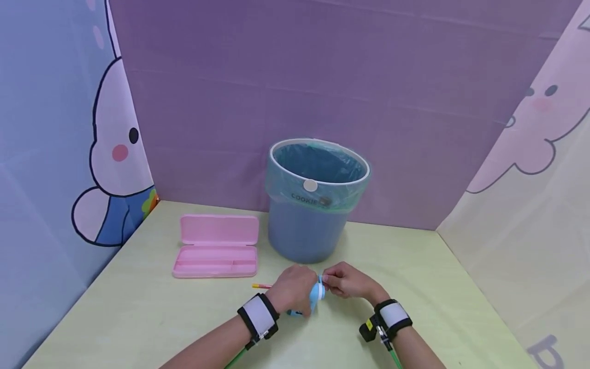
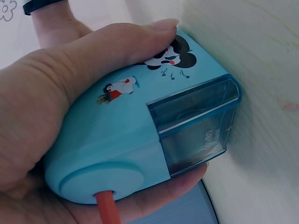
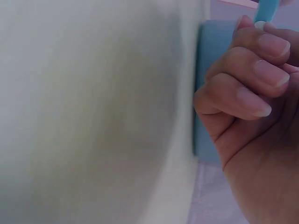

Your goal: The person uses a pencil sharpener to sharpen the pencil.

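In the head view my left hand (image 1: 295, 288) grips a light blue pencil sharpener (image 1: 315, 293) close over the table. The left wrist view shows the thumb across the printed top of the sharpener (image 2: 126, 140) and fingers beneath it; its shavings drawer (image 2: 196, 126) is see-through blue. A red pencil (image 2: 107, 207) sticks out of the round hole. Its yellow-banded end (image 1: 256, 286) points left in the head view. My right hand (image 1: 348, 281) pinches the sharpener's crank (image 3: 266, 10) between thumb and forefinger, with the other fingers curled.
An opened pink pencil case (image 1: 218, 229) lies at the back left of the pale table (image 1: 161, 318). Behind my hands stands a blue bin (image 1: 301, 230) lined with a bag. Purple and printed cloth walls (image 1: 207, 102) enclose the table's back and sides.
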